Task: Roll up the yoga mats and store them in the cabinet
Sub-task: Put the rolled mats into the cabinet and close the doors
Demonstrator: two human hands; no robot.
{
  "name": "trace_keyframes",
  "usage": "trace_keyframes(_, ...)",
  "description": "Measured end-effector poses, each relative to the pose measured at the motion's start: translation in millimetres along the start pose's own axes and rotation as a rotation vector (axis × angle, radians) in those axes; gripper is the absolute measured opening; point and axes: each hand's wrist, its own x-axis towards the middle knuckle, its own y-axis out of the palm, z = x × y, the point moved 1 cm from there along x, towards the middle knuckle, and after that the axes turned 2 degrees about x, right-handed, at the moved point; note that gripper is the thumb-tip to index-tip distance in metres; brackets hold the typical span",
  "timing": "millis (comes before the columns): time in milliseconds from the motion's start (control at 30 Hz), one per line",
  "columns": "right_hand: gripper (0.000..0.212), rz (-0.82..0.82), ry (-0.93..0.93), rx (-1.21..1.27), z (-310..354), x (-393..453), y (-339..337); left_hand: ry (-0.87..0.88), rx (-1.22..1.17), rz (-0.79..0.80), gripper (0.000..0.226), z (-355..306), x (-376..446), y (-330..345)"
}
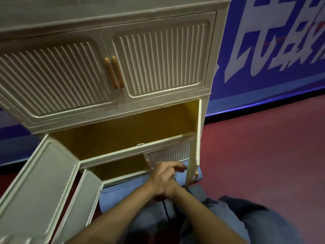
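A rolled light-blue yoga mat (121,192) lies on the floor against the foot of the cream cabinet (158,55). The cabinet's middle compartment (123,136) stands open and shows a yellow inside. My left hand (163,173) is above the mat's right part, fingers pointing right toward the lower right door (168,155). My right hand (169,191) is tucked under it and mostly hidden. A thin black cord (166,210) hangs down from below the two hands. What either hand holds is hidden.
The two left doors (37,187) swing out toward me at the left. The middle right door (198,134) stands edge-on at the right. The upper doors are closed. Red floor (263,155) and a blue banner wall (263,50) lie to the right. My knees are below.
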Motion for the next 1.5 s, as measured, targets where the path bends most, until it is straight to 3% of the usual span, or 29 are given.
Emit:
trace_keyframes(67, 0.038, -0.151, 0.167, 0.019, -6.1, 18.3, 9.2, 0.016, 0.008, -0.053, 0.044, 2.3, 3.1, 13.6)
trace_keyframes(100, 0.04, 0.005, 0.094, 0.222, -21.5, 24.5, 2.2, 0.006, -0.021, -0.147, 0.041, 7.1, 6.0, 17.7)
trace_keyframes(133, 0.048, 0.056, 0.011, 0.314, -41.8, 22.7, -7.6, -0.014, -0.057, -0.246, 0.037, 13.8, 9.9, 20.0)
trace_keyframes(167, 0.066, -0.142, -0.029, 0.214, -46.9, 18.8, -14.0, -0.047, -0.079, -0.337, 0.034, 23.7, 13.7, 22.1)
trace_keyframes(200, 0.084, -0.087, -0.096, 0.208, -48.1, 16.3, -21.0, -0.104, -0.072, -0.412, 0.03, 37.3, 16.3, 24.2)
trace_keyframes(267, 0.099, -0.129, -0.086, 0.252, -76.1, 20.8, -41.6, -0.296, 0.036, -0.491, 0.022, 75.6, 15.9, 30.1)
trace_keyframes(333, 0.096, -0.22, -0.062, 0.327, -94.8, 22.4, -50.1, -0.488, 0.257, -0.364, 0.016, 125.7, 8.1, 40.4)
trace_keyframes(467, 0.092, -0.25, -0.061, 0.362, -124.7, 27.1, -53.7, -0.635, 0.721, 0.218, 0.083, 206.7, -18.0, 68.4)
trace_keyframes(567, 0.086, -0.261, -0.113, 0.367, -139.9, 32.9, -52.1, -0.649, 0.86, 0.368, 0.112, 242.8, -28.0, 88.3)
trace_keyframes(733, 0.085, -0.248, -0.106, 0.268, -183.9, 56.9, -43.7, -0.599, 1.051, 0.574, 0.129, 279.7, -21.7, 123.0)
trace_keyframes(933, 0.08, -0.295, 0.026, 0.413, -229.7, 75.5, -47.5, -0.638, 1.034, 0.487, 0.163, 309.9, -14.2, 132.8)
trace_keyframes(1067, 0.076, -0.265, 0.086, 0.497, -236.1, 83.6, -47.8, -0.61, 1.018, 0.454, 0.154, 314.8, -11.8, 121.2)
trace_keyframes(1333, 0.087, -0.29, -0.272, 0.332, -163.0, 61.8, -64.4, -0.575, 0.947, 0.369, 0.098, 287.9, -25.5, 91.4)
trace_keyframes(1400, 0.087, -0.284, -0.317, 0.311, -142.9, 53.5, -60.7, -0.622, 0.894, 0.348, 0.102, 275.3, -25.8, 91.6)
trace_keyframes(1500, 0.086, -0.253, -0.396, 0.299, -128.7, 45.5, -47.4, -0.691, 0.871, 0.374, 0.132, 262.8, -15.9, 98.8)
